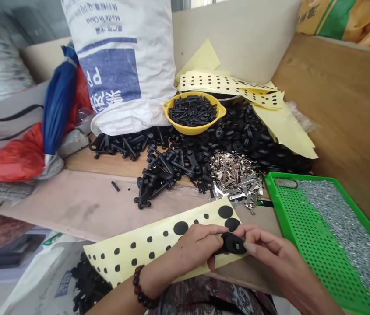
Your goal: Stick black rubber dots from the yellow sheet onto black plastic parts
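A round black plastic part [233, 243] with a small slot in its face is held between both hands, low in front of me. My left hand [196, 247], with a beaded bracelet at its wrist, grips it from the left. The thumb and fingers of my right hand [266, 247] close on its right edge; whether they also pinch something small is hidden. Under the hands lies a yellow sheet [125, 234] with rows of small black dots and a few larger black discs [226, 211].
Beyond the sheet lie small metal clips [234, 173], black plastic arms [165, 168] and a heap of round black parts [250, 131]. A yellow bowl [189, 130] holds black screw-like pieces. At right stands a green perforated tray [298, 236] with small metal pieces; a white sack [153, 57] is behind.
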